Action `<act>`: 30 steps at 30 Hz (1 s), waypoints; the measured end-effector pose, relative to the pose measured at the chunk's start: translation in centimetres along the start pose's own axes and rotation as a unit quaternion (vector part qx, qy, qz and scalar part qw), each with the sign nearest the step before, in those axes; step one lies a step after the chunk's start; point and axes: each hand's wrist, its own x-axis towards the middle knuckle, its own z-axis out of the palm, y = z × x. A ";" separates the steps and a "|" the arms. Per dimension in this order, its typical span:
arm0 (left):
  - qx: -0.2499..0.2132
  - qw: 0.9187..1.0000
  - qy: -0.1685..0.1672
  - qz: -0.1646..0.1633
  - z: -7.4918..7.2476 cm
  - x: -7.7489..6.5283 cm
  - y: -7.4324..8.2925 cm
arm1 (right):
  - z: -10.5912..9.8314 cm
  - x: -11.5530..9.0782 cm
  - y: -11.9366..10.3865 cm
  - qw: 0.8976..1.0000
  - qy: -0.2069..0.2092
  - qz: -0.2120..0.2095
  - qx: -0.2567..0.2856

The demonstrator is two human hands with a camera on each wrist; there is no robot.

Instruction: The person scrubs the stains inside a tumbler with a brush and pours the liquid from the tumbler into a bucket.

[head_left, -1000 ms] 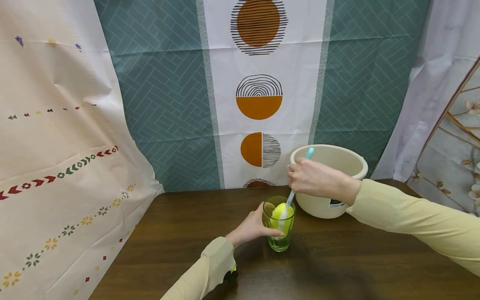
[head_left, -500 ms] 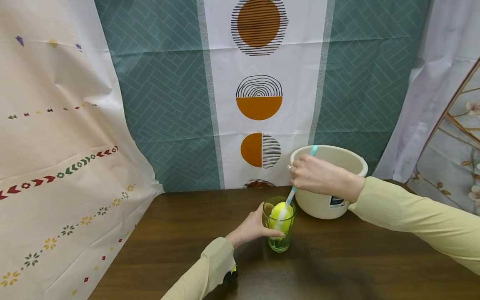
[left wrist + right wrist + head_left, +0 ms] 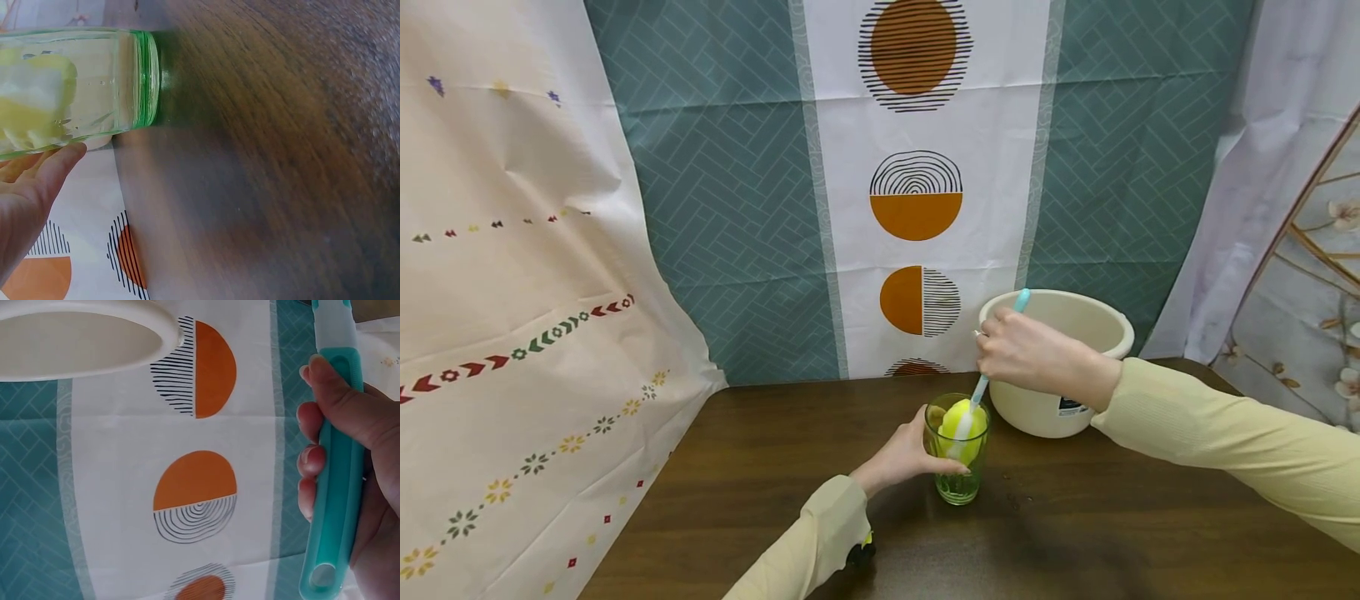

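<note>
A clear, green-tinted drinking glass stands upright on the brown wooden table. My left hand grips its left side, thumb across the front and fingers behind. In the left wrist view the fingers lie along the wall of the glass. Inside the glass sits the yellow and white sponge head of a bottle brush. My right hand, above and to the right of the rim, holds the brush by its turquoise handle. In the right wrist view the fingers wrap the handle with the thumb along it.
A cream plastic bucket with a dark label stands behind the glass, under my right forearm. Patterned cloth hangs along the back edge of the table. Small drops or specks lie right of the glass. A black item shows beneath my left cuff.
My right hand has shifted slightly right, then back left, with the brush; the sponge head has moved a little within the glass. My left hand and the glass stay in place.
</note>
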 end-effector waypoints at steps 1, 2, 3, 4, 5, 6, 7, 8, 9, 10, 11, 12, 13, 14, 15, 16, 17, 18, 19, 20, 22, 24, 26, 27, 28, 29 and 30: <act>0.000 1.000 0.001 0.000 0.0 0.0 0.0 | -0.1 0.1 0.0 1.000 -0.003 0.000 -0.004; -0.001 1.000 0.000 -0.001 0.0 0.0 0.0 | -0.2 0.2 -0.1 1.000 -0.007 -0.001 -0.008; -0.001 1.000 0.000 -0.002 0.0 0.0 0.0 | -0.3 0.2 -0.1 1.000 -0.011 -0.001 -0.010; 0.000 1.000 0.001 -0.001 0.0 0.0 0.0 | -0.4 0.2 -0.1 1.000 -0.015 0.000 -0.013; 0.002 1.000 0.002 0.000 0.0 0.0 -0.1 | -0.5 0.3 -0.1 1.000 -0.019 0.000 -0.013; 0.003 1.000 0.002 0.000 0.0 0.0 -0.1 | -0.5 0.3 -0.1 1.000 -0.021 0.001 -0.013; 0.005 1.000 0.002 0.001 0.0 0.0 -0.1 | -0.6 0.3 0.0 1.000 -0.024 0.001 -0.013; 0.005 1.000 0.002 0.002 0.0 0.0 -0.1 | -0.6 0.3 0.0 1.000 -0.026 0.002 -0.012; 0.005 1.000 0.002 0.004 0.0 0.0 -0.1 | -0.7 0.3 0.1 1.000 -0.027 0.002 -0.010; 0.005 1.000 0.002 0.004 0.1 0.1 -0.1 | -0.8 0.2 0.1 1.000 -0.027 0.002 -0.009; 0.004 1.000 0.001 0.003 0.1 0.1 -0.1 | -0.8 0.2 0.2 1.000 -0.025 0.002 -0.007; 0.004 1.000 0.000 0.002 0.1 0.1 -0.1 | -0.8 0.2 0.3 1.000 -0.024 0.002 -0.004; 0.004 1.000 -0.001 0.002 0.1 0.1 -0.1 | -0.9 0.1 0.4 1.000 -0.022 0.004 0.001; 0.004 1.000 -0.001 0.000 0.1 0.1 -0.1 | -0.9 0.1 0.5 1.000 -0.019 0.006 0.006; 0.004 1.000 -0.001 -0.002 0.1 0.1 -0.1 | -0.9 0.1 0.5 1.000 -0.017 0.008 0.013; 0.006 1.000 -0.001 -0.004 0.1 0.1 -0.1 | -0.9 0.0 0.6 1.000 -0.015 0.011 0.019; 0.007 1.000 0.000 -0.005 0.1 0.1 -0.1 | -0.9 0.0 0.7 1.000 -0.014 0.013 0.025; 0.007 1.000 0.000 -0.006 0.1 0.1 -0.1 | -0.9 -0.1 0.8 0.999 -0.014 0.014 0.030; 0.007 1.000 0.000 -0.006 0.1 0.1 -0.1 | -0.8 -0.1 0.8 0.999 -0.015 0.015 0.035; 0.007 1.000 0.000 -0.007 0.1 0.1 -0.1 | -0.8 -0.2 0.8 0.999 -0.016 0.016 0.037; 0.007 1.000 0.000 -0.006 0.1 0.0 -0.2 | -0.8 -0.3 0.9 0.999 -0.019 0.014 0.040; 0.006 1.000 -0.001 -0.006 0.1 0.1 -0.2 | -0.8 -0.4 1.0 0.999 -0.020 0.016 0.039; 0.005 1.000 -0.002 -0.006 0.1 0.1 -0.2 | -0.8 -0.5 1.0 0.999 -0.020 0.020 0.035; 0.003 1.000 -0.002 -0.006 0.1 0.1 -0.2 | -0.8 -0.5 1.1 0.999 -0.019 0.023 0.032; 0.002 1.000 -0.002 -0.005 0.1 0.1 -0.2 | -0.8 -0.5 1.1 0.999 -0.018 0.026 0.030; 0.001 1.000 -0.002 -0.006 0.0 0.1 -0.2 | -0.8 -0.5 1.2 0.999 -0.017 0.029 0.028; -0.001 1.000 -0.001 -0.004 0.0 0.1 -0.2 | -0.9 -0.4 1.2 0.999 -0.015 0.032 0.027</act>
